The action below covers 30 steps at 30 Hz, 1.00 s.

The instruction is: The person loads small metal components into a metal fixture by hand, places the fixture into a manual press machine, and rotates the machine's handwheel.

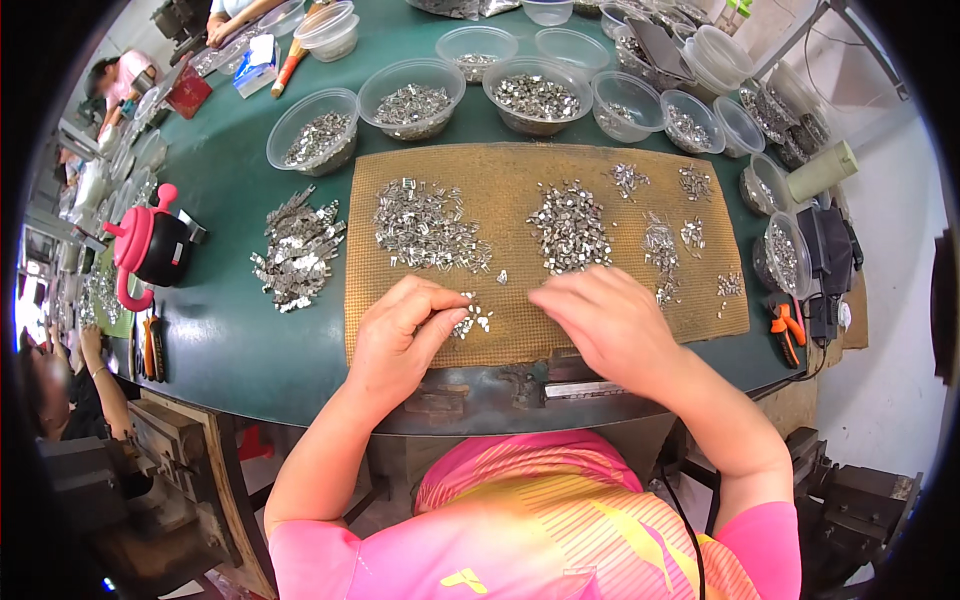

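My left hand hovers over the near edge of a brown textured mat. Its thumb and forefinger are pinched beside a few small shiny metal pieces; whatever lies between the fingertips is too small to name. My right hand is at the near side of a heap of small metal blocks, fingers bent and pressed together; its thumb and any held thing are hidden. Behind my left hand spreads a wider heap of small metal parts. One loose piece lies between the hands.
Smaller piles of metal parts dot the mat's right side. Plastic bowls of parts line its far edge. Flat metal strips and a pink-and-black pot stand left; orange-handled pliers lie right. Other people work at the far left.
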Each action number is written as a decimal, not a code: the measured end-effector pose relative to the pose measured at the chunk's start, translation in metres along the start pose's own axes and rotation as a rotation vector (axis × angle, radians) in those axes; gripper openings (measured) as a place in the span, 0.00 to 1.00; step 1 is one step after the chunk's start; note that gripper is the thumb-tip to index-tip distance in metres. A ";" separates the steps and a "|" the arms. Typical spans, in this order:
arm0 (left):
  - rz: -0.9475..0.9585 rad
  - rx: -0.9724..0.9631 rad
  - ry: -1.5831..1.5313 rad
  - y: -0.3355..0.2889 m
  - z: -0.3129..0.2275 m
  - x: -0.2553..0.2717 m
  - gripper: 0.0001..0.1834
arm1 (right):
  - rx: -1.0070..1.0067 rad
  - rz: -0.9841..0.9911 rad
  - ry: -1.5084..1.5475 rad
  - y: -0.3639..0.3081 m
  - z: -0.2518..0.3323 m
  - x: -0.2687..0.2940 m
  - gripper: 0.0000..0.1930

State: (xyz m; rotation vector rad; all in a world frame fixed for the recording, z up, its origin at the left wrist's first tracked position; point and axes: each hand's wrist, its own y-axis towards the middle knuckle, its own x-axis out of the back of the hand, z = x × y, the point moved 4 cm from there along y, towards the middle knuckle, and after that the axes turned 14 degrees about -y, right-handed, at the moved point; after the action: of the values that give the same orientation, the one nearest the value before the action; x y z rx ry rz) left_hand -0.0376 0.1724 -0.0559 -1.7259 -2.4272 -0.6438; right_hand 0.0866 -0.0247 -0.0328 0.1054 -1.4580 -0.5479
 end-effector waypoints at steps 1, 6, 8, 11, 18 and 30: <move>0.003 0.014 -0.003 -0.001 -0.001 0.000 0.06 | -0.014 0.042 0.017 0.012 -0.005 -0.015 0.14; -0.005 -0.028 0.015 -0.008 0.004 0.005 0.08 | 0.027 0.173 -0.085 0.039 -0.011 -0.059 0.07; -0.013 -0.033 0.040 -0.009 0.005 0.008 0.09 | 0.053 0.198 -0.114 0.043 -0.008 -0.057 0.06; -0.002 -0.005 0.049 -0.009 0.005 0.010 0.08 | 0.085 0.211 -0.144 0.040 -0.004 -0.055 0.05; 0.027 -0.005 -0.016 -0.002 0.005 0.004 0.07 | 0.172 0.139 -0.089 0.029 -0.004 -0.048 0.05; 0.102 -0.011 0.071 -0.001 0.001 -0.004 0.08 | 0.211 0.158 -0.209 0.006 0.003 -0.026 0.11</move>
State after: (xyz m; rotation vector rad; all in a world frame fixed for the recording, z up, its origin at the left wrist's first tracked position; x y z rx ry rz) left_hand -0.0370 0.1687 -0.0587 -1.7859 -2.2765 -0.6949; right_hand 0.0854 -0.0081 -0.0534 0.0999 -1.7098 -0.2815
